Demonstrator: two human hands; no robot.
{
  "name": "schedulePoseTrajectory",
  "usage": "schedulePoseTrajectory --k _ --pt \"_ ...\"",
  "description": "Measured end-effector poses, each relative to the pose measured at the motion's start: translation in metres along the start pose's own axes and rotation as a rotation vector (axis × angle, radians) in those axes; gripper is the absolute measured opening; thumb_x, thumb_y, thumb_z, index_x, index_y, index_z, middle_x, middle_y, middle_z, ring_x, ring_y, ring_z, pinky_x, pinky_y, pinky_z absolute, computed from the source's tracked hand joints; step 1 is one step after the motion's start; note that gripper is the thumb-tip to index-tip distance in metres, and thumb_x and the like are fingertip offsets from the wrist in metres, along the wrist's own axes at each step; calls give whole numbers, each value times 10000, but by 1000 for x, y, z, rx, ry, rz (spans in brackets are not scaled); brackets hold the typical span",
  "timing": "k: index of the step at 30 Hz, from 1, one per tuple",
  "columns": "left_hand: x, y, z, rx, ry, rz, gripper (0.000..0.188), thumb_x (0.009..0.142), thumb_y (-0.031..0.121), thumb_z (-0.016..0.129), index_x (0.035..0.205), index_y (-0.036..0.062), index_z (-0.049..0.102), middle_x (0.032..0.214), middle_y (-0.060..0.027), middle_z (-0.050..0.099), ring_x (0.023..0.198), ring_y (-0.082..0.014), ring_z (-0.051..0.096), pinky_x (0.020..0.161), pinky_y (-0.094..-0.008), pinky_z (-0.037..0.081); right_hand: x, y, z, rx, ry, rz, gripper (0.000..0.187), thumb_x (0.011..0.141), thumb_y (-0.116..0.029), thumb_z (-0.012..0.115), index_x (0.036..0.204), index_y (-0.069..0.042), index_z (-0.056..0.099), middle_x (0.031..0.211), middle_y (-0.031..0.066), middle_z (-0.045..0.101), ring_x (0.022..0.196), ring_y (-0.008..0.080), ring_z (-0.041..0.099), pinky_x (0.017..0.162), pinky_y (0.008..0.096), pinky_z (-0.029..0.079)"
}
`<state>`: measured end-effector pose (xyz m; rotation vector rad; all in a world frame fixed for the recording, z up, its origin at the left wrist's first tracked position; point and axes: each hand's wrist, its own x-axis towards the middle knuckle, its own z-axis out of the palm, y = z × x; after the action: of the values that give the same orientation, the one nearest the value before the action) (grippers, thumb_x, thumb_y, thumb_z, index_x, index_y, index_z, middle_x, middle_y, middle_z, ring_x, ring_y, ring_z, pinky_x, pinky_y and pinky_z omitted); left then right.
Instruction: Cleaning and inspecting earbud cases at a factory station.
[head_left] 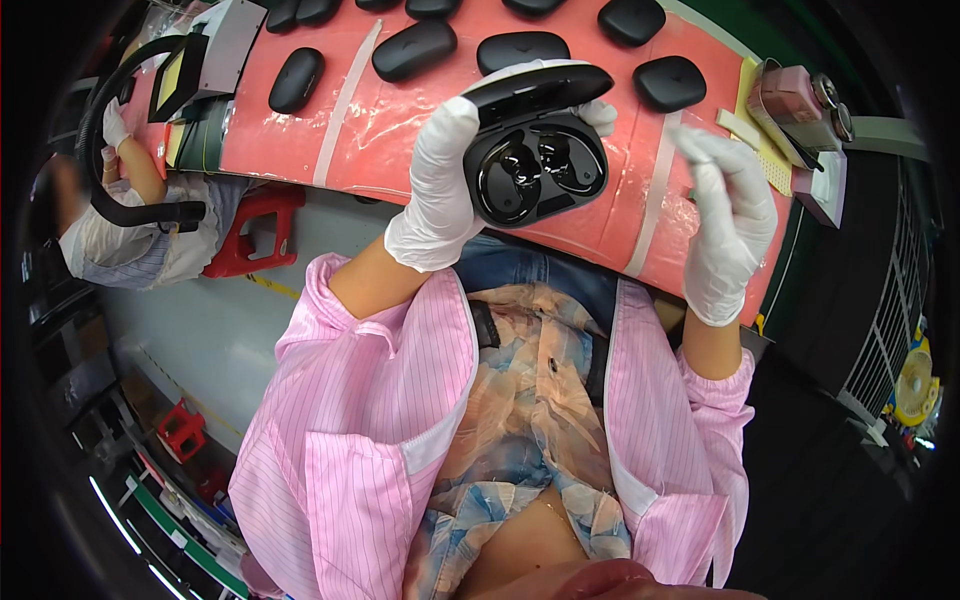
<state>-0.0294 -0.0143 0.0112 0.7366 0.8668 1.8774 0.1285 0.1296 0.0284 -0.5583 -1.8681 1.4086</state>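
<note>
My left hand [437,190], in a white glove, grips a black earbud charging case [553,208] above the table's front edge. The case's glossy lid [540,92] is raised, and two shiny black earbuds lie in its wells, a left earbud [508,180] and a right earbud [573,160]. Fingertips of the holding hand show behind the lid on its right side. My right hand [728,225], also gloved in white, hovers apart from the case over the table's right part. Its fingers are bent and spaced from the thumb, with nothing visible between them.
Several closed black cases, one nearest the lid [670,83], lie on the red-covered table [610,225]. Metal-capped containers [797,95] stand at the right edge. A black flexible duct [95,150] curves at the left, near a co-worker's gloved hand [116,124] and a red stool [262,238].
</note>
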Motion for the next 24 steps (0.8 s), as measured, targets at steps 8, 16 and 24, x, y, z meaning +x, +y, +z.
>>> schedulePoseTrajectory --k 8,16,24 --pt "2 0 14 -145 49 -157 765 918 605 418 1280 -60 528 1153 -194 643 1044 -260 645 928 -356 523 -10 23 11 -500 -96 -466 369 647 83 663 958 -102 734 749 41 589 723 216 573 633 305 474" --pt "-4 1 13 -240 63 -238 616 950 502 458 1258 -21 565 1106 -134 667 1000 -204 650 900 -322 523 14 -20 13 -445 -588 -671 293 691 -14 678 963 -118 716 771 37 544 732 216 554 631 317 466" --pt "-5 5 24 -543 352 -575 680 946 601 418 1218 -2 574 1148 -194 643 1000 -393 654 877 -473 561 22 -15 -6 -526 -381 -481 289 758 20 640 1022 -80 699 892 57 641 811 194 587 714 301 476"
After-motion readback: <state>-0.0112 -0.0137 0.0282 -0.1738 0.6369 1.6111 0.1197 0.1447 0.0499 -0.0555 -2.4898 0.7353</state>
